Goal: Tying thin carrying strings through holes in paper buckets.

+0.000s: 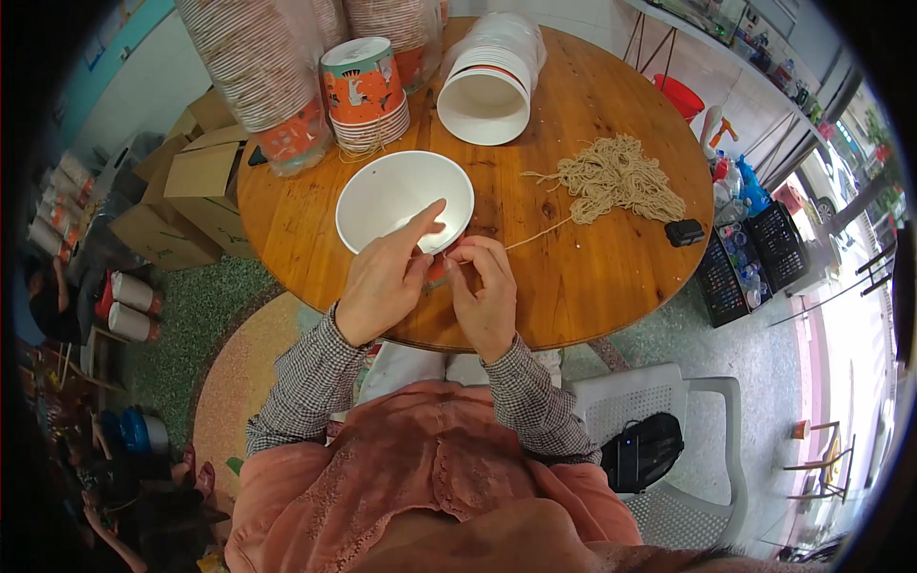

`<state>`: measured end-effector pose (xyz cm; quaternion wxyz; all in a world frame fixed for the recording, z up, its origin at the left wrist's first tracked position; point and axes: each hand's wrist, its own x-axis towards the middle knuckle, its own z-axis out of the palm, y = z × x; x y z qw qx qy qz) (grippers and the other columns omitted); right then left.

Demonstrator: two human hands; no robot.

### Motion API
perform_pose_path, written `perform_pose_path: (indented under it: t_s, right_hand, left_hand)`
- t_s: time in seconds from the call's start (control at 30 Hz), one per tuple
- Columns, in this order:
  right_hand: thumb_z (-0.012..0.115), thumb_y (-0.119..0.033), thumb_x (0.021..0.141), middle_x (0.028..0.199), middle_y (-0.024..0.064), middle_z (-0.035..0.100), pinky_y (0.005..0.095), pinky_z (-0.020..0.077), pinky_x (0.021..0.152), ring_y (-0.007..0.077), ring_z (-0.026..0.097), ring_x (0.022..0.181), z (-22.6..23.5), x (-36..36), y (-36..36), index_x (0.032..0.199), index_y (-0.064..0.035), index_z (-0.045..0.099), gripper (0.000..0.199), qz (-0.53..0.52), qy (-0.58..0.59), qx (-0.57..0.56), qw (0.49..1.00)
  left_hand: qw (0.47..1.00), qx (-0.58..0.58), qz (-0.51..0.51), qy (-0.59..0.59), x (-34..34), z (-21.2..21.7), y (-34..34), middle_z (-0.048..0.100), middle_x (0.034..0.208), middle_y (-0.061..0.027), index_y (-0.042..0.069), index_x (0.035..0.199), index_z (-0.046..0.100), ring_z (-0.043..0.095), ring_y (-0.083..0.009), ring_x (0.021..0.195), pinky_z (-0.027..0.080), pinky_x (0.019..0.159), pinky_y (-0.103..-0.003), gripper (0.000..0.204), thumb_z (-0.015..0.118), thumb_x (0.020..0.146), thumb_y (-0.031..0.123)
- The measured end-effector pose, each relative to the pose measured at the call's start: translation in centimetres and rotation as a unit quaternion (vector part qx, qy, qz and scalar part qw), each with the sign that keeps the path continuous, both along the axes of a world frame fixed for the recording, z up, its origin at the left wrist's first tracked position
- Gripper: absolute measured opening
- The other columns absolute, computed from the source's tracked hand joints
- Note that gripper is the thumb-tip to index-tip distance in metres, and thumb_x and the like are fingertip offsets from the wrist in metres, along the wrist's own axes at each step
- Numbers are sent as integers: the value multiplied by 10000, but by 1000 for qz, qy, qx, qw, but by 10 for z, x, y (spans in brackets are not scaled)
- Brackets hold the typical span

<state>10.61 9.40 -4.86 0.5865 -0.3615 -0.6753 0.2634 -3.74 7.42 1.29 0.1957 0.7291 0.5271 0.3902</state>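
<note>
A paper bucket (396,186), white inside with an orange outer side, stands near the table's front edge, its mouth tilted up toward me. My left hand (384,291) grips its near rim, fingers reaching over the inside and thumb on the outside. Close beside it, my right hand (485,294) pinches a thin tan cord (540,236) between thumb and fingertips at the bucket's near right side. From there the cord runs right to a loose tangled heap of cord (616,181). The cord's end between my hands is hidden by the fingers.
Behind the bucket stand a stack of orange patterned buckets (366,91), a tall bagged stack (258,76) and a white stack lying on its side (485,100). A small black object (684,232) lies at the round table's right edge. A plastic chair (659,411) holds a black bag (646,451).
</note>
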Motion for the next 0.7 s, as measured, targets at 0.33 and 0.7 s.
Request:
perform_pose_path:
  t_s: [0.33,0.7]
  right_hand:
    - [626,8,826,951,137,566,319,508,725,262,614,832,-10,-3,6,981,9,558,169,23,19,-51,998]
    - [619,-10,840,971,150,594,310,518,728,258,642,835,-10,2,5,1028,20,554,201,28,44,-57,997]
  left_hand:
    - [999,-21,16,-33,0,0,0,668,902,-149,59,1290,493,632,-337,842,492,722,-388,490,559,814,-40]
    - [998,31,4,50,-3,-3,1,654,905,-157,65,1285,507,633,-326,811,508,704,-382,492,572,809,-43]
